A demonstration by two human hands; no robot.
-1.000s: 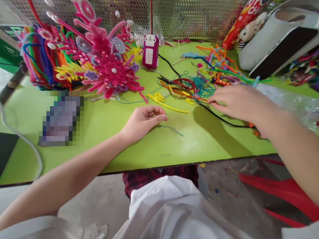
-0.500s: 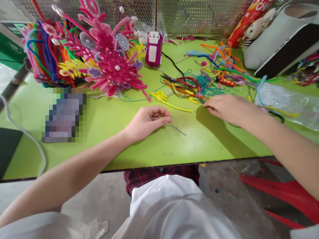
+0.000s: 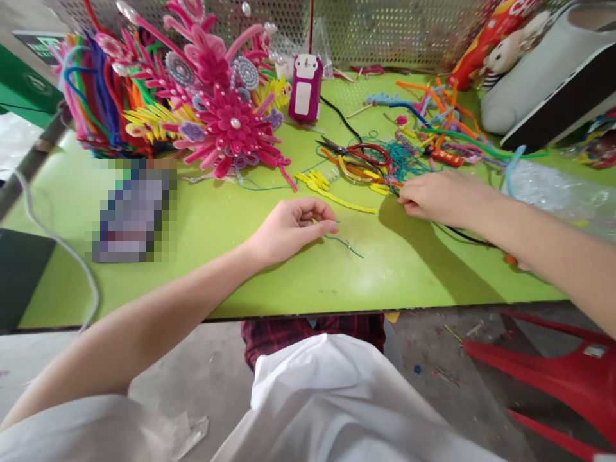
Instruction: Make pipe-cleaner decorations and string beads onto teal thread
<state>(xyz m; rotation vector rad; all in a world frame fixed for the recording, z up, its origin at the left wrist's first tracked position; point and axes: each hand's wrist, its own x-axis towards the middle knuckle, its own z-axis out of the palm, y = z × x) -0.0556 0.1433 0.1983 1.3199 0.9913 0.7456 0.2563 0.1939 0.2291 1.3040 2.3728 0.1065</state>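
My left hand is closed in a pinch on a thin teal wire, whose free end trails right over the green tabletop, with tiny pieces along it. My right hand is closed, fingers bent down at the near edge of a tangle of teal wire; what its fingertips grip is hidden. Just left of that hand lie scissors with red handles, among orange and yellow fuzzy stems. A bent yellow pipe cleaner rests between my two hands, slightly farther back.
A pink pipe-cleaner flower arrangement stands back left beside a bundle of coloured pipe cleaners. Behind the scissors is a purple box. A blurred-out rectangle lies left. Clear plastic bags are at right; a red stool is below.
The view has shifted slightly, moving the table's things a little to the right and up. My left hand keeps its pinch on the wire; the right fingers have curled in a bit more.
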